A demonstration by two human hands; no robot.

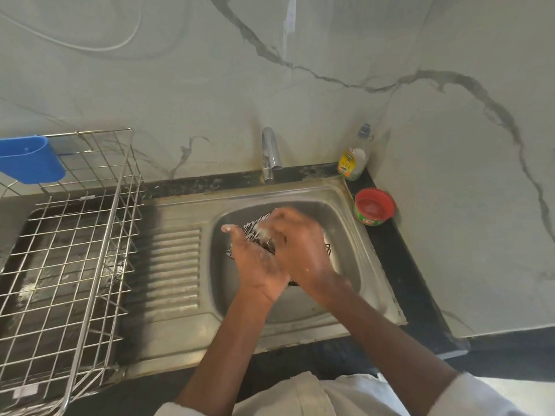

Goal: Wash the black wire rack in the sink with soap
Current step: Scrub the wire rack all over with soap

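In the sink (345, 235), hands tilt rack (255, 232) upright.

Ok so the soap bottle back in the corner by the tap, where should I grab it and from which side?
Grip the soap bottle around its wider, labelled lower body, not the narrow capped neck. It stands upright in the corner, wall behind and to its right, with the red tub in front. So come from the left, over the sink rim beside the tap. Both hands look soapy, so a full wrap seems safer.
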